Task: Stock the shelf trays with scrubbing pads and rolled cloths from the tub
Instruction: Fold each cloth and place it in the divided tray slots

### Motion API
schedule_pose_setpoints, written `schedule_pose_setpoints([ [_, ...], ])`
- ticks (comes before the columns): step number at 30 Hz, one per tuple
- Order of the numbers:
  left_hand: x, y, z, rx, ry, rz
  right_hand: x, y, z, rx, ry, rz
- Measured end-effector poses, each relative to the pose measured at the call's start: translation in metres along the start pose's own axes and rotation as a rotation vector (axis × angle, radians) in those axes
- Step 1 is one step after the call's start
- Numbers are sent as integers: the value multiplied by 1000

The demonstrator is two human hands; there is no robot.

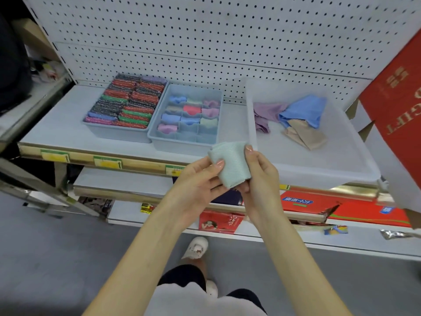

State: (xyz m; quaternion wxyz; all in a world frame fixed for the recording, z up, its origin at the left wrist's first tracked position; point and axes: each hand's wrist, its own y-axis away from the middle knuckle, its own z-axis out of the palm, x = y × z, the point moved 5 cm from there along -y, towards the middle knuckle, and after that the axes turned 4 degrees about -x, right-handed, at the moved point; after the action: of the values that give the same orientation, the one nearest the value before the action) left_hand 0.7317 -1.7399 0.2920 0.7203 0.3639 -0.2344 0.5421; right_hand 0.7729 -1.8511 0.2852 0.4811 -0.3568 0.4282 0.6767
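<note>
Divided tray (177,147) pale blue; rolled cloths (191,109) inside pink, blue, coral, mint. Left of tray: scrubbing pads (127,103) red, green, dark, glitter-speckled. Right of tray: tub (319,177) translucent white; lilac cloth (264,115), blue cloth (306,110), tan cloth (306,134). Before tray: mint cloth (232,166), waffle-patterned.

cloth (231,165) partly covered by left hand (196,182), red box (396,110) cut off right
</note>
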Motion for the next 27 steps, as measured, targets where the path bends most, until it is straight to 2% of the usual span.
schedule_pose_setpoints([
  [3, 11, -7, -18, -23, -17, 3, 6, -15, 12, -11, 86, 83],
  [5, 21, -15, -32, 16, -36, 29, 10, -28, 18, 53, 228, 74],
  [7, 32, -27, -50, 72, -69, 70, 6, -45, 28, 117, 438, -46],
  [9, 42, -35, -63, 126, -77, 107, -1, -57, 40, 90, 553, -171],
  [11, 56, -46, -80, 152, -84, 129, -1, -71, 58, -31, 539, -176],
  [14, 77, -63, -105, 195, -150, 137, 7, -85, 88, -269, 576, -75],
  [20, 100, -89, -141, 201, -292, 46, 25, -119, 111, -247, 516, 22],
  [24, 115, -104, -162, 239, -535, 102, 33, -135, 115, -310, 599, 54],
  [27, 121, -115, -168, 154, -596, 53, 35, -144, 114, -368, 658, 63],
])
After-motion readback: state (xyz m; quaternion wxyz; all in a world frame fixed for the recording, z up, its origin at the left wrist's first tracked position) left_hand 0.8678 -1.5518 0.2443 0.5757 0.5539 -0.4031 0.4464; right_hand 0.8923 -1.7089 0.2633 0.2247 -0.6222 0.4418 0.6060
